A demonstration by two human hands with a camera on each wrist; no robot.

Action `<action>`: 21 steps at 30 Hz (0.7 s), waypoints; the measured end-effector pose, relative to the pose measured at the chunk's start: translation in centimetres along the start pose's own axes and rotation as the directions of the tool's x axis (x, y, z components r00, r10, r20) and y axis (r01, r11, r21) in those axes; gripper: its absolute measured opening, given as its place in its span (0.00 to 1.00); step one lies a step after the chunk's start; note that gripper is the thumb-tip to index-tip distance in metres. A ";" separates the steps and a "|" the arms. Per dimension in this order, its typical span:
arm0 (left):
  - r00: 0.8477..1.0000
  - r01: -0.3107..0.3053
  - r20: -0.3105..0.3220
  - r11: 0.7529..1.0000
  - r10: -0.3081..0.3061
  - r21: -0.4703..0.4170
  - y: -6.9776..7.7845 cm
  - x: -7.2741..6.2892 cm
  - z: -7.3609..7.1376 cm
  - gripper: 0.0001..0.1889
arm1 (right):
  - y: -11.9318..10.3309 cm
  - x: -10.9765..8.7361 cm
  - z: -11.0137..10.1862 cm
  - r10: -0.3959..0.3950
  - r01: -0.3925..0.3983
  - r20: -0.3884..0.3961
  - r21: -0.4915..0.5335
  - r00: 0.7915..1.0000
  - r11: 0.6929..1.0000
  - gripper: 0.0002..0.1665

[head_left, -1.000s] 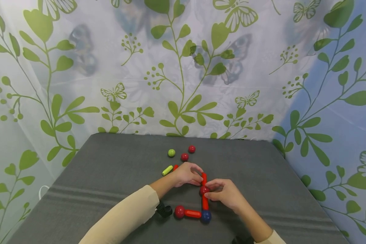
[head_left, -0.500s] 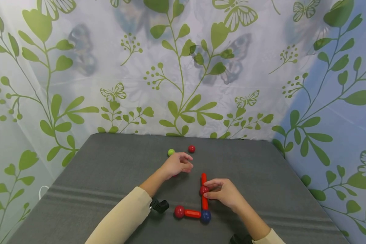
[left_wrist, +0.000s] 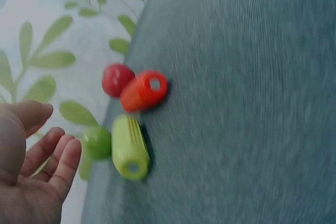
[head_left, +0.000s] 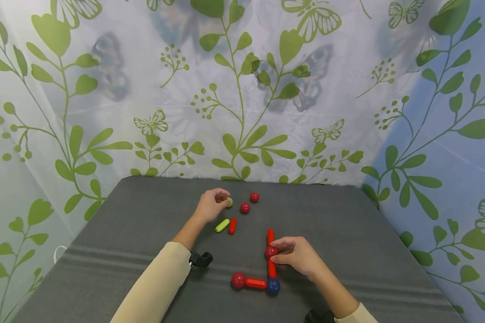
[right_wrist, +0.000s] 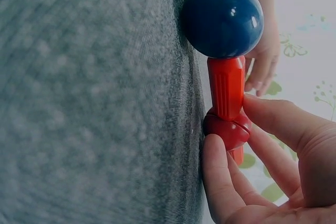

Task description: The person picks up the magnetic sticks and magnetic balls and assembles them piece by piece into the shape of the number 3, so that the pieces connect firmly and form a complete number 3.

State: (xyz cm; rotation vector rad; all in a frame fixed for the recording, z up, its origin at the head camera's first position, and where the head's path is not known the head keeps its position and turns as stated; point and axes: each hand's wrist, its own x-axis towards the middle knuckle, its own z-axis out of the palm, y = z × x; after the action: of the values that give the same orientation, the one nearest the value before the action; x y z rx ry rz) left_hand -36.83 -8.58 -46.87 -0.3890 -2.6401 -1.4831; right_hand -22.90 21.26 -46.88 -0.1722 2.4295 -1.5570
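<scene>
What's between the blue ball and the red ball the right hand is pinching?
A red rod, seen in the right wrist view, spans from the blue ball to the red ball in the right hand.

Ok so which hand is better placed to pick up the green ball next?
Probably the left hand: it looks open and is right beside the green ball. The right hand is farther off and grips the red ball between two red rods.

Red ball (head_left: 271, 252) — pinched, between 2 red rods (head_left: 272, 268), green ball (head_left: 230, 202) — partly hidden
</scene>
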 end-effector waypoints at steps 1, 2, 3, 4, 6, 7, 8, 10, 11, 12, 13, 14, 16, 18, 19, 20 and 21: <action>1.000 -0.002 -0.003 1.000 0.002 0.015 -0.3 0.1 -0.1 0.11 | 0.0 0.0 0.0 -0.003 0.003 0.000 0.001 1.000 1.000 0.26; 1.000 -0.003 -0.001 1.000 0.003 0.023 -0.6 0.3 -0.2 0.11 | 0.0 0.0 0.0 -0.006 0.006 0.000 0.000 1.000 1.000 0.26; 1.000 -0.004 0.003 1.000 0.004 0.029 -0.9 0.4 -0.2 0.12 | 0.0 0.0 0.0 -0.009 0.009 -0.002 0.000 1.000 1.000 0.26; 1.000 -0.002 0.010 1.000 0.001 0.029 -1.1 0.5 -0.3 0.13 | 0.0 0.0 0.0 -0.011 0.011 -0.003 -0.001 1.000 1.000 0.25; 1.000 0.006 0.024 1.000 -0.006 0.026 -1.6 0.8 -0.3 0.15 | 0.0 0.1 0.0 -0.009 0.009 -0.004 -0.005 1.000 1.000 0.25; 0.999 0.012 0.031 1.000 -0.013 0.025 -1.7 1.0 -0.4 0.15 | 0.0 0.1 0.0 -0.007 0.007 -0.004 -0.008 1.000 1.000 0.25; 0.999 0.018 0.036 1.000 -0.019 0.024 -1.9 1.1 -0.4 0.16 | 0.0 0.2 0.0 -0.003 0.003 -0.006 -0.010 1.000 1.000 0.25; 0.999 0.028 0.041 0.999 -0.030 0.033 -2.2 1.4 -0.3 0.18 | 0.1 0.3 0.0 0.003 -0.003 -0.008 -0.014 1.000 1.000 0.25; 0.999 0.031 0.043 0.999 -0.033 0.040 -2.3 1.5 -0.3 0.18 | 0.1 0.4 0.0 0.002 -0.002 -0.008 -0.016 1.000 1.000 0.25; 0.998 0.033 0.045 0.998 -0.035 0.046 -2.5 1.7 -0.3 0.19 | 0.2 0.4 0.0 0.002 -0.002 -0.008 -0.016 1.000 1.000 0.24; 0.998 0.035 0.049 0.998 -0.038 0.050 -2.6 1.8 -0.3 0.19 | 0.2 0.5 0.0 -0.001 0.001 -0.006 -0.015 1.000 1.000 0.24; 0.998 0.030 0.052 0.998 -0.033 0.057 -2.7 1.9 -0.2 0.20 | 0.2 0.5 0.0 -0.003 0.003 -0.006 -0.014 1.000 1.000 0.24; 0.998 0.023 0.063 0.998 -0.027 0.058 -2.7 2.2 -0.2 0.21 | 0.2 0.5 0.1 -0.009 0.009 -0.003 -0.015 1.000 1.000 0.25; 0.997 0.017 0.077 0.999 -0.021 0.051 -2.7 2.3 -0.1 0.21 | 0.1 0.5 0.1 -0.009 0.009 -0.001 -0.017 1.000 1.000 0.25; 0.996 0.017 0.085 0.999 -0.020 0.046 -2.7 2.4 0.0 0.22 | 0.1 0.5 0.1 -0.010 0.010 -0.002 -0.020 1.000 1.000 0.25; 0.995 0.017 0.093 0.999 -0.021 0.043 -2.8 2.4 0.0 0.22 | 0.1 0.5 0.1 -0.008 0.008 -0.003 -0.023 1.000 1.000 0.25; 0.995 0.024 0.101 0.999 -0.028 0.032 -2.7 2.4 0.0 0.22 | 0.0 0.5 0.1 -0.006 0.006 -0.002 -0.024 1.000 1.000 0.25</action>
State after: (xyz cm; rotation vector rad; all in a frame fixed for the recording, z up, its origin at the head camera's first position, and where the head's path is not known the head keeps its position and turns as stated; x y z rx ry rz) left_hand -39.84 -9.47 -48.65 -0.4400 -2.7527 -1.4651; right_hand -23.32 21.08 -47.01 -0.1827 2.4523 -1.5319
